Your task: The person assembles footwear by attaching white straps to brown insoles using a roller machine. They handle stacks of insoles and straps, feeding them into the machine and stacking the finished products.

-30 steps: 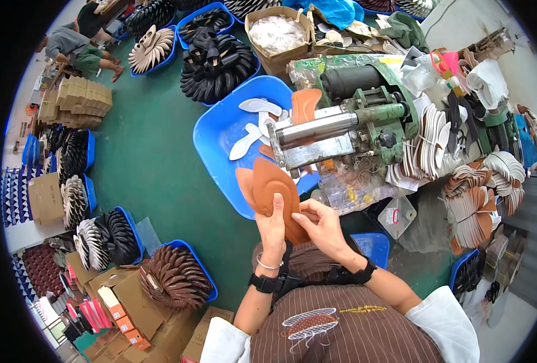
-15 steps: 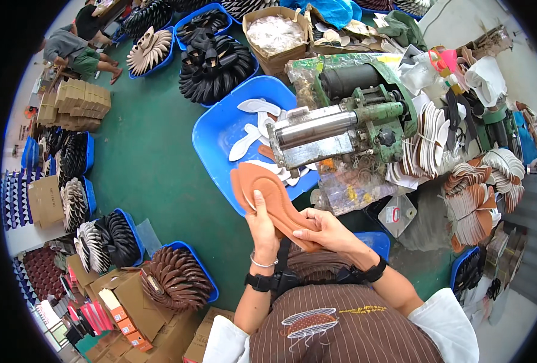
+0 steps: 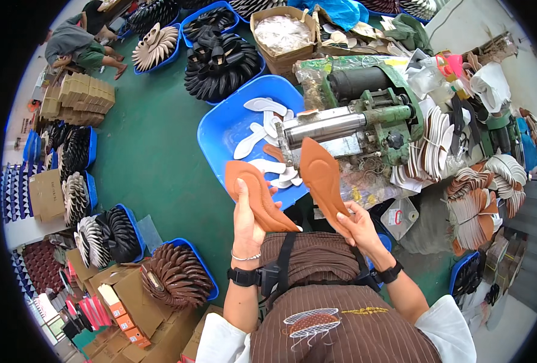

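Note:
My left hand (image 3: 245,218) is closed around a brown stitched insole (image 3: 257,196), thumb on its face, fingers behind it. A second brown insole (image 3: 322,175) stands upright in my right hand (image 3: 359,225), pinched near its narrow end. The two insoles are apart, in front of my brown striped apron (image 3: 341,320). Just beyond them is a roller machine (image 3: 326,128) with shiny metal rollers and a green body. To its left, a blue tub (image 3: 211,130) holds several white insoles (image 3: 250,140) and some brown ones.
Stacks of white and brown insoles (image 3: 474,209) lie to the right of the machine. Blue tubs of black shoe parts (image 3: 223,69) stand at the far side. Brown shoe parts (image 3: 175,275) fill a tub at lower left, beside cardboard boxes (image 3: 144,302). A person (image 3: 78,45) is at far left.
The insoles were together in both hands; now they are separated. My right hand has moved right with one insole, while my left keeps the other, slightly lower and further left.

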The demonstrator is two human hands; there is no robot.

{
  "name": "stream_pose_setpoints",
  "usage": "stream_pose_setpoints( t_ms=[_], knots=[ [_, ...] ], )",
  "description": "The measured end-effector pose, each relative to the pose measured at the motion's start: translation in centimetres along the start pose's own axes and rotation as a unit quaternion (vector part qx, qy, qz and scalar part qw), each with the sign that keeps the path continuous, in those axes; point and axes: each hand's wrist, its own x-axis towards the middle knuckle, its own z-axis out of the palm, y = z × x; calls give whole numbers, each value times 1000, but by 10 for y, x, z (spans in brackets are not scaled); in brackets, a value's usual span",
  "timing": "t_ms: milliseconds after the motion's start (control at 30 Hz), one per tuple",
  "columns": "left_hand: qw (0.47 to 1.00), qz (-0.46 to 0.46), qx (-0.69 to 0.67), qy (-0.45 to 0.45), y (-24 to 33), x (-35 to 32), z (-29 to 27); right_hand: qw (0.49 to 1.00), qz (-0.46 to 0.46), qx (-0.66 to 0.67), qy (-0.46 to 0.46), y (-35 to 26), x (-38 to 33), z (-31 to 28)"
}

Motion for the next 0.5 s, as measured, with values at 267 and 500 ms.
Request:
stream_pose_setpoints(
  t_ms=[267,500],
  knots=[
    [996,-36,-68,46,-23,4,17,996,-64,69,-9,-14,35,53],
    [999,24,0,31,-26,1,17,997,18,28,65,7,2,4]
  ],
)
